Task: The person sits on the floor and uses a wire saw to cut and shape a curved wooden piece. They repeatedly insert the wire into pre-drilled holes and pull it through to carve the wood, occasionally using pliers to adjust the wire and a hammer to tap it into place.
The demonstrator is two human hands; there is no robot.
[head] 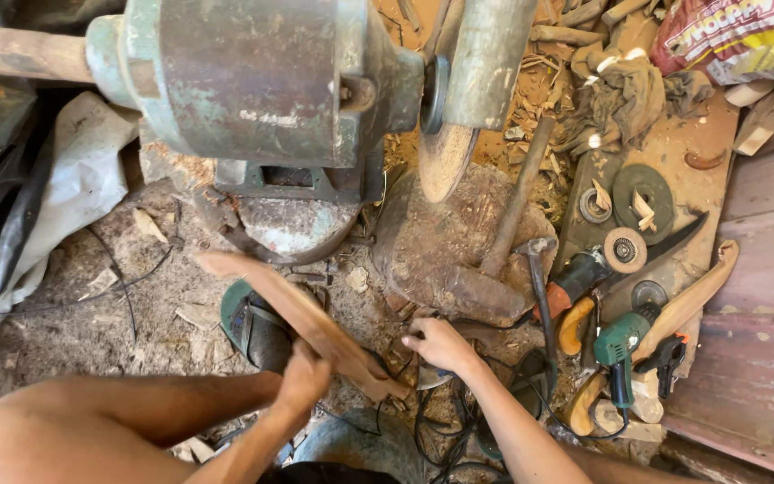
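The left hand (302,381) is wrapped tight around a long, flat piece of wood (302,321). The wood is reddish brown, smooth and a little curved, with a rounded tip. It slants from the far left down to the near right, low in the middle of the scene, just above the ground. The right hand (441,345) is close beside the near end of the wood, with its fingers curled down onto something small near a tangle of black cords (445,426); what it touches is hidden, so I cannot tell if it grips anything. The ground (91,314) is dusty dirt covered in sawdust and little wood chips. Under the wood lies a green round power tool (253,327). Far behind stands a big old grinder machine (253,81), green with rusty, chipped paint, and a round brown sanding disc (445,157) hangs at its right side. Near the disc sits a lumpy brown block (450,246) with a hammer (517,211) lying on it. On the right is a dusty board (674,179) with round discs, a green drill-like tool (620,345), a dark curved blade (665,246) and carved wooden pieces. A dirty rag (620,94) lies far right, and grey plastic sheeting (64,179) is on the left.
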